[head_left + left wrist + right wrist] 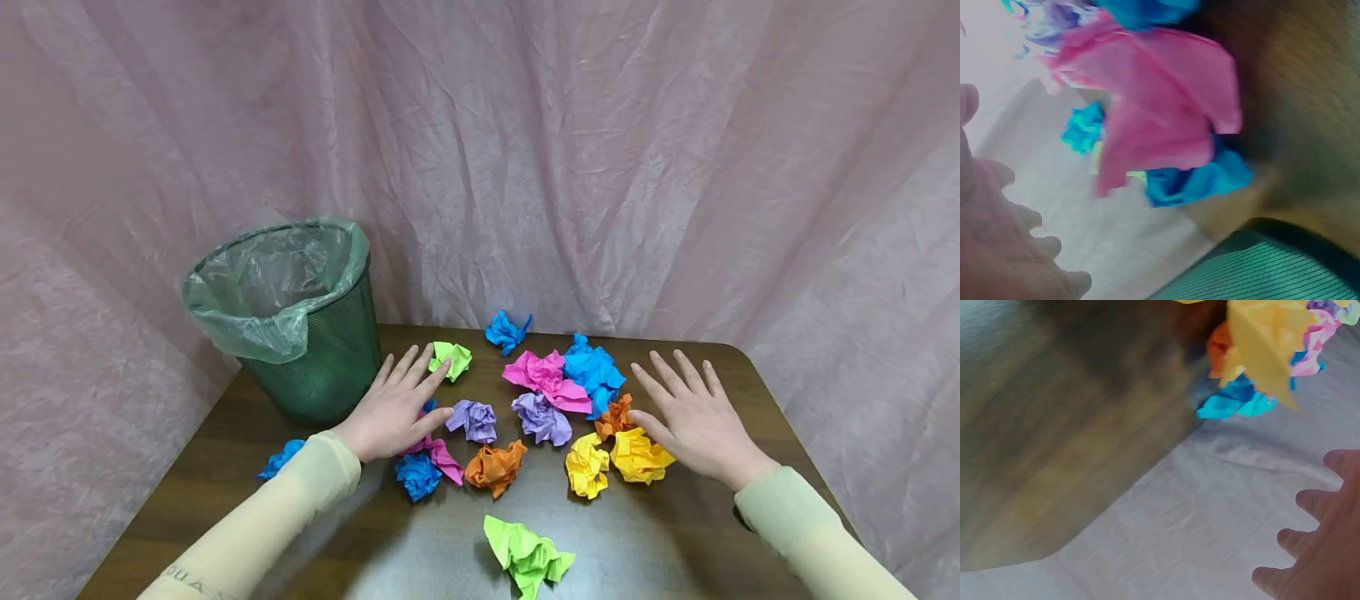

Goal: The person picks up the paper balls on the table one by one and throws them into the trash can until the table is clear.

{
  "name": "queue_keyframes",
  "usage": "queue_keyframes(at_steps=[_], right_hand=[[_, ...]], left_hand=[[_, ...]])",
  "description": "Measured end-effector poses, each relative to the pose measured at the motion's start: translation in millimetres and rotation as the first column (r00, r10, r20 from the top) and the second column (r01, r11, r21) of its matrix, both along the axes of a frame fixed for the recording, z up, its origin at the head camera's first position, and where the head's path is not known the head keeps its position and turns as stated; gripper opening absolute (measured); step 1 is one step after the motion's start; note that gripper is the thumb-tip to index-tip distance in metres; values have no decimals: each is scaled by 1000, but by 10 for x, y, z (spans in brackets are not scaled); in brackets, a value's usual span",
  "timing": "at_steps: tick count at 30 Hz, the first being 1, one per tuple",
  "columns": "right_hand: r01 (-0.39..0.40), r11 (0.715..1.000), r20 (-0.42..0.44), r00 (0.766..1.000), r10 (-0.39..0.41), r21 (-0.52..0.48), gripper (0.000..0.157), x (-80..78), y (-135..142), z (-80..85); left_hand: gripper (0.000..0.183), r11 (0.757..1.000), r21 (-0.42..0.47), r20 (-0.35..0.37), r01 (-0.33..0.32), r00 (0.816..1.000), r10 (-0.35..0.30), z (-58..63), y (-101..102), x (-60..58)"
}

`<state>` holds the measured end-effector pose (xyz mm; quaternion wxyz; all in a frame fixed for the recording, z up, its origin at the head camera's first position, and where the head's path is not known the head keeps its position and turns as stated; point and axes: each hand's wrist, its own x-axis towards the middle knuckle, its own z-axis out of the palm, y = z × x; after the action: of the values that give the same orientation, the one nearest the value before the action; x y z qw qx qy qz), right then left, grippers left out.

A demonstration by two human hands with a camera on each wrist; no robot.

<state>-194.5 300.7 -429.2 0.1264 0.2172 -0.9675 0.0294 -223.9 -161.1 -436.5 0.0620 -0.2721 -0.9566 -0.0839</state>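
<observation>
Paper balls (542, 419) lie about the desk (622, 546) near the left hand (390, 408) and right hand (693, 421), both spread wide and gripping nothing.

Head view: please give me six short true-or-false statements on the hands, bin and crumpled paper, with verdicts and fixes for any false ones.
1. The left hand and the right hand both have their fingers extended. True.
2. The bin is lined with a plastic bag. True.
3. The right hand grips a yellow paper. False: it grips nothing.
4. The paper lying nearest the person on the table is a light-green paper. True.
5. The left hand is inside the bin. False: it is outside, to the right of the bin.
6. The bin stands at the right end of the table. False: it stands at the left.
</observation>
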Motion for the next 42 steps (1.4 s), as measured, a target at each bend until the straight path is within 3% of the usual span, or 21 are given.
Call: queue_keyframes(at_steps=[5, 11, 16, 21, 26, 32, 42], right_hand=[[-49, 999, -32, 998, 49, 21, 74, -56, -180, 80], [-143, 989, -74, 987, 145, 40, 74, -142, -530, 232], [-228, 972, -110, 966, 232, 50, 72, -188, -930, 402], [-312, 948, -127, 940, 318, 66, 73, -210, -1333, 549], [-386, 921, -134, 911, 391, 62, 71, -249, -1692, 645], [-412, 908, -94, 904, 418, 73, 71, -294, -2071, 745], [-447, 893, -87, 889, 449, 48, 72, -442, -2760, 930]], left_hand=[[76, 997, -3, -112, 77, 991, -77, 277, 20, 170], [77, 990, -20, -274, 136, 952, -136, 716, -62, 365], [76, 992, -30, -372, 121, 920, -124, 1039, -268, 465], [78, 998, -30, -401, 61, 914, -68, 1253, -528, 513], [81, 1000, -28, -384, -13, 923, 1, 1392, -786, 529], [79, 996, 17, -353, -85, 932, 86, 1482, -1127, 493], [76, 968, 134, -221, -212, 946, 237, 1459, -1731, 436]])
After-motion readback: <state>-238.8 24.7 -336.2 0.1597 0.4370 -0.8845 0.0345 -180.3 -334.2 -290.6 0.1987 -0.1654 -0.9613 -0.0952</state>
